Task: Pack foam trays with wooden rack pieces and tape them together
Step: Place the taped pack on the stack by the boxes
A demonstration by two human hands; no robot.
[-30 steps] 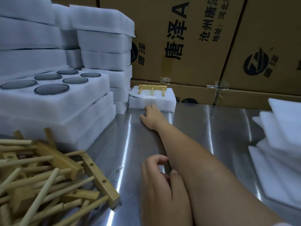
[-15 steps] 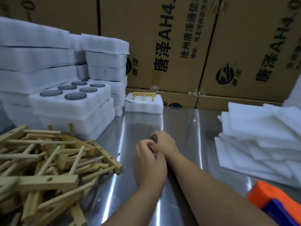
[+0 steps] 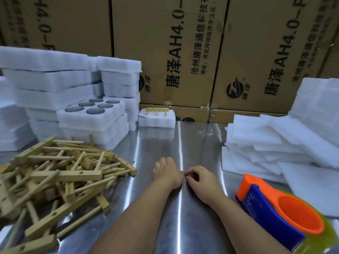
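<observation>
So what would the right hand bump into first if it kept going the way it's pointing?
Probably the left hand. The right hand points sideways at it, and they look almost touching.

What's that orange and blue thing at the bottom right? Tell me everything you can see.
The tape dispenser looks plastic: an orange body with a round hollow, a blue side plate and yellowish clear tape around it. It lies on the metal table, beside the foam sheets, right of the right hand, untouched.
</observation>
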